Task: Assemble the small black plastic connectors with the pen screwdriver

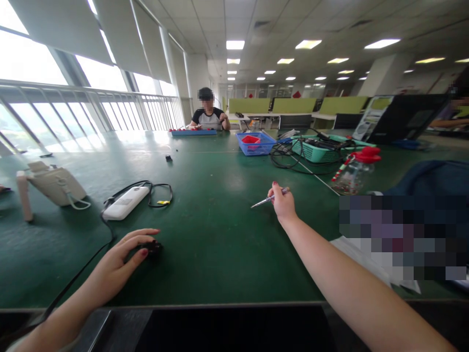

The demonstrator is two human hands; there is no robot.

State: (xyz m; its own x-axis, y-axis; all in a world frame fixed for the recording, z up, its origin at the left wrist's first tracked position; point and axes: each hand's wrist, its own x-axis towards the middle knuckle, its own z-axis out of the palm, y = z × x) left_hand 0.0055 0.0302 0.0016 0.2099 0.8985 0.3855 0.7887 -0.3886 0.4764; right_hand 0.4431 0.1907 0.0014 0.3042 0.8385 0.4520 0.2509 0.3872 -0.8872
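Both hands are held over the green table in the head view, well apart from each other. By the left hand, set on the near side of the white oblong device, a small black object is held between thumb and fingers, with the fingers curved over it; whether it is lifted or rested on the table cannot be told. By the right hand, well to the right of the white oblong device, a slim silver tool is gripped in folded fingers, its point turned leftward. The tool and the black object are held well apart; whether the tool's point is touched to the table cannot be told.

A black cord, marked with a yellow tag, is looped beside the white oblong device on its right. To the device's left, a beige object is stood on the table. Beyond the device and to its right are seen a black piece, a blue basket, a green basket piled with dark cables and a red-lidded jar. Farther beyond it, a person is seen behind a blue tray.
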